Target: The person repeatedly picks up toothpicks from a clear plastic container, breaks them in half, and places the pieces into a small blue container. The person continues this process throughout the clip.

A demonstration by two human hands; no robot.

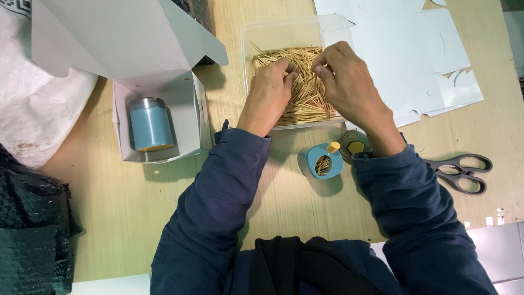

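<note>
While both hands dig in, the toothpicks (pixel 305 98) lie in a messy heap, thin and pale yellow, inside a clear plastic tub (pixel 284 33) at the far side of the wooden bench (pixel 136 207). The left hand (pixel 270 93) and the right hand (pixel 346 82) each pinch a few toothpicks between thumb and fingertips, a narrow grip. Just in front of the tub stands a small blue holder (pixel 322 161) with some sticks in it, grey scissors (pixel 461 172) lie to the right, and a blue can (pixel 150 124) sits in an open white box (pixel 188 109) to the left.
</note>
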